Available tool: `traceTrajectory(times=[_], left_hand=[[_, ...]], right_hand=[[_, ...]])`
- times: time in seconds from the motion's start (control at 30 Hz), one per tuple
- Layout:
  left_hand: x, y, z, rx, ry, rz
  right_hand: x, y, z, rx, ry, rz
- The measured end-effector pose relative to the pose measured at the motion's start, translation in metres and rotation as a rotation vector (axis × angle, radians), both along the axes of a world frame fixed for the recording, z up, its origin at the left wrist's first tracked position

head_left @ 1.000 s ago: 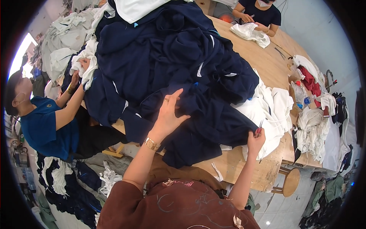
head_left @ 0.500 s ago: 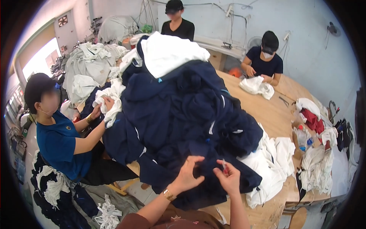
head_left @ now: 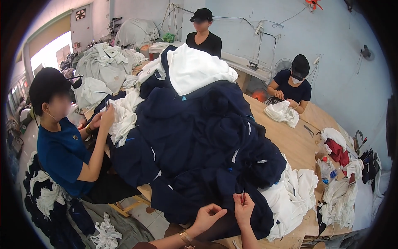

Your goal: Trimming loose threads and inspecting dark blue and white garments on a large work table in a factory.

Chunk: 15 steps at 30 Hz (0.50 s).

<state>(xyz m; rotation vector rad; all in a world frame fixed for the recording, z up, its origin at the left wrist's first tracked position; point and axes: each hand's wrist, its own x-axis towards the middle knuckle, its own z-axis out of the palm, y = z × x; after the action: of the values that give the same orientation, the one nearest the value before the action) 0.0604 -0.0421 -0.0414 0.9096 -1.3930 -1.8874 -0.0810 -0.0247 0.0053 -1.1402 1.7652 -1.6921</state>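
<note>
Dark navy garments (head_left: pixel 195 124) lie in a large heap in front of me, with thin white trim showing in places. At the heap's near edge my left hand (head_left: pixel 208 218) is closed, thumb and fingertips pressed together over the navy cloth. Whatever is between them is too small to make out. Just to its right, my right hand (head_left: pixel 244 209) is closed around a small red-handled tool with a pointed metal tip, which looks like thread snips (head_left: pixel 243 196). The tip points up and away from me, and my fingers hide most of the handle.
White garments (head_left: pixel 290 199) lie right of the heap, and a white cloth (head_left: pixel 199 68) tops it. Co-workers handle white cloth at the left (head_left: pixel 62 137) and far right (head_left: pixel 292 87); another person (head_left: pixel 203 37) is behind. Black scissors (head_left: pixel 308 130) rest on the wooden table (head_left: pixel 286 137).
My view has tilted up, so my hands appear lower. My left hand's fingers, apart before, have closed together. My right hand still holds the snips. The co-worker at left has raised a hand.
</note>
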Motion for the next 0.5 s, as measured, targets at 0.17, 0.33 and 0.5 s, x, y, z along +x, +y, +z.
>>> traceTrajectory(times=[0.17,0.33,0.5], left_hand=[[-0.013,0.021,0.010,0.564,0.362,0.023],[-0.018,0.035,0.034,-0.138,0.495,0.229],[-0.014,0.033,0.055,-0.415,0.487,0.166]], right_hand=[[0.010,0.005,0.010,0.005,0.090,0.035],[0.024,0.021,0.050,-0.096,0.271,0.042],[0.020,0.025,0.071,-0.351,0.461,0.084]])
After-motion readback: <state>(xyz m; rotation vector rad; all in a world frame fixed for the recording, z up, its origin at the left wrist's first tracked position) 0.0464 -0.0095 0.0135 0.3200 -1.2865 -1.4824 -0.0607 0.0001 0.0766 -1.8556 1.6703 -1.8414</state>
